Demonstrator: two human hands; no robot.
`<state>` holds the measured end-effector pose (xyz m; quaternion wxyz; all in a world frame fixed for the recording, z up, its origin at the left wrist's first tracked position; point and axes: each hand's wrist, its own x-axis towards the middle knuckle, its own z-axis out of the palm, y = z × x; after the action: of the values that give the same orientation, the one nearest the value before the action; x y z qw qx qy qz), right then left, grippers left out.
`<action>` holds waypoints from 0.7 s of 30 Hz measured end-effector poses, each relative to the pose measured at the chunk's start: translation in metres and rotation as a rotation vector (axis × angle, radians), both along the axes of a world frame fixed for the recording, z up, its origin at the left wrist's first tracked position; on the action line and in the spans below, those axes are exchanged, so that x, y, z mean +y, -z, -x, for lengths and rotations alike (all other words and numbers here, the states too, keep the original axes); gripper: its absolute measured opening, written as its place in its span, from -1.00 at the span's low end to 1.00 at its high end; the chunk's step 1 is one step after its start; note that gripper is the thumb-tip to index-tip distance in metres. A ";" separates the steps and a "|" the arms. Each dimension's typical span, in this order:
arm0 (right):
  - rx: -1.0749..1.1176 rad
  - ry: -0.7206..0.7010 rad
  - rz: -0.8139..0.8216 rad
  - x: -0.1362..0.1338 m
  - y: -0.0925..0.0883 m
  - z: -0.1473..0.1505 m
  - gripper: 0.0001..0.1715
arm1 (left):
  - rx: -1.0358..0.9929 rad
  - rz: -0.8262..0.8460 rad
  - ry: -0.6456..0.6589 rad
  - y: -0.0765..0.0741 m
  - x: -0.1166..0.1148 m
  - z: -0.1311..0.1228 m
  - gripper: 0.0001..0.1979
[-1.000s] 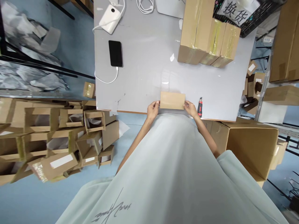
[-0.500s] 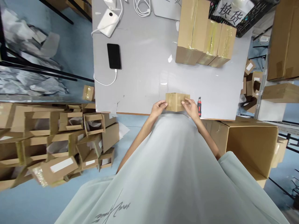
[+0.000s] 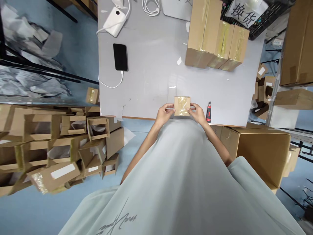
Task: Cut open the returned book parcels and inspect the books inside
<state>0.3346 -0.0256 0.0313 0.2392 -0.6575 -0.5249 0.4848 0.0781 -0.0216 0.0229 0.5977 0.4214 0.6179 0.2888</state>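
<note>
A small brown cardboard box (image 3: 182, 106) with shiny clear tape down its middle is held at the near edge of the grey table (image 3: 151, 78). My left hand (image 3: 165, 115) grips its left side, thumb at the lower corner and fingers along the edge. On the opposite side my right hand (image 3: 197, 113) grips it the same way. The taped face points up toward me. Just right of my right hand lies a red and black box cutter (image 3: 208, 112), touched by neither hand.
Taped cartons (image 3: 204, 32) stand at the back right beside a black crate (image 3: 259, 24). A phone (image 3: 120, 57) on a white cable lies at the left. Open boxes (image 3: 66, 147) are stacked on the left floor; a large open carton (image 3: 264, 156) sits at the lower right.
The small box has turned in my hands: two faces showed before, now one taped face. My right hand has shifted slightly left and lower along its side.
</note>
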 end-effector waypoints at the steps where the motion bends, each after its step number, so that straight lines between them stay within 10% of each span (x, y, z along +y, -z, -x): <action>1: -0.002 -0.004 -0.002 0.000 0.002 0.000 -0.34 | -0.004 0.002 -0.002 0.001 0.000 0.000 -0.57; 21: -0.185 -0.194 -0.255 -0.013 -0.049 0.025 -0.38 | -0.027 0.001 -0.009 0.013 0.000 -0.007 -0.66</action>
<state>0.3101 -0.0388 0.0807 0.2234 -0.6098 -0.6630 0.3724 0.0847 -0.0218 0.0096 0.6049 0.4143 0.6119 0.2966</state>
